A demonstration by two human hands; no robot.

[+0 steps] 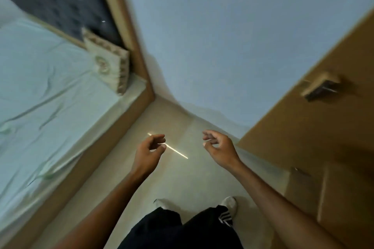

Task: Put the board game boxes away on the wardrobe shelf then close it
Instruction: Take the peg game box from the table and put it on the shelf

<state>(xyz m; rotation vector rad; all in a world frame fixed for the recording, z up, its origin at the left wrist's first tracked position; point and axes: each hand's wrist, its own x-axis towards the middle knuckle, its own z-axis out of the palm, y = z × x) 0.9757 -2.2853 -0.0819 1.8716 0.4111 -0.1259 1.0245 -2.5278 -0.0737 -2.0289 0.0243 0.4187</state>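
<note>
My left hand hangs in the air over the floor, fingers loosely curled, holding nothing. My right hand is level with it a little to the right, fingers also loosely curled and holding nothing. A brown wooden wardrobe fills the right side, with a handle on its door panel. No board game box is in view. The frame is blurred.
A bed with a pale green sheet and a cushion stands on the left in a wooden frame. A narrow strip of beige floor runs between bed and wardrobe toward a light blue wall. My feet are at the bottom.
</note>
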